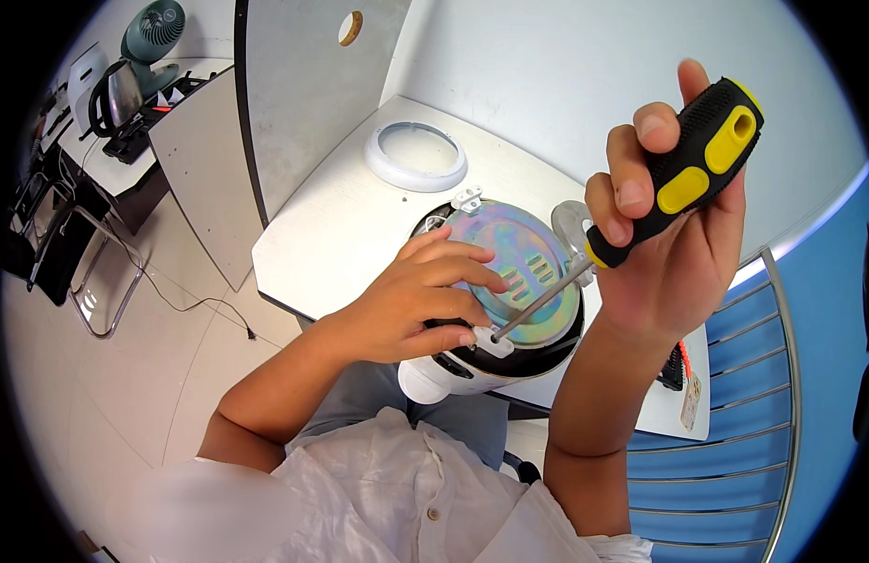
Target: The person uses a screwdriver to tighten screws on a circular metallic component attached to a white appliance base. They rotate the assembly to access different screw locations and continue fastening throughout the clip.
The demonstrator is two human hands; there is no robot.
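My right hand (674, 211) grips a black and yellow screwdriver (683, 164) by its handle. The metal shaft slants down left, and its tip sits at a small white bracket (492, 343) on the rim of an upturned round appliance (510, 361). My left hand (420, 300) rests on that appliance, fingers spread over its iridescent metal plate (528, 249), thumb beside the bracket. The appliance has a black rim and a white body and lies at the table's near edge.
A white plastic ring (415, 158) lies on the white table (331, 235) behind the appliance. A grey partition (294, 84) stands at the left. A kettle and fan (134, 66) sit on a far desk. A blue slatted chair (735, 441) is at the right.
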